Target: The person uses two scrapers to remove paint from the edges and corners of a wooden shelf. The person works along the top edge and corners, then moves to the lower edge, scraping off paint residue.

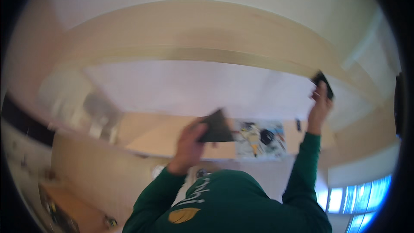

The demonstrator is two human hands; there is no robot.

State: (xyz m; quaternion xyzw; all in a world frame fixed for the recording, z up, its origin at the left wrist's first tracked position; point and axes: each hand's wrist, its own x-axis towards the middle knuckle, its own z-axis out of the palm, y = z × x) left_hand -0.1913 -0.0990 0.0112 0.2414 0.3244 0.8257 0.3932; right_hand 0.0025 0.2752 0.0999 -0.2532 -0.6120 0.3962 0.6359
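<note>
In my left hand (pixel 192 142), at the lower middle, is a dark, flat, square piece (pixel 216 127), blurred, with my fingers closed over its left side. Higher up on the right, my right hand (pixel 320 103) grips a dark rectangular pad (pixel 324 84) at the edge of a long pale wooden strip (pixel 207 55). Whether the pad touches the strip is hard to tell. Above the strip runs a wide beige band (pixel 189 21), and below it is a pale lilac-white surface (pixel 189 84).
Below, a long light wooden top (pixel 142 131) carries a covered patch (pixel 250 142) with assorted tools and a black round thing (pixel 266 136). A wooden table (pixel 69 207) stands at lower left, windows (pixel 358 198) at lower right. A dark shape (pixel 23 118) sits far left.
</note>
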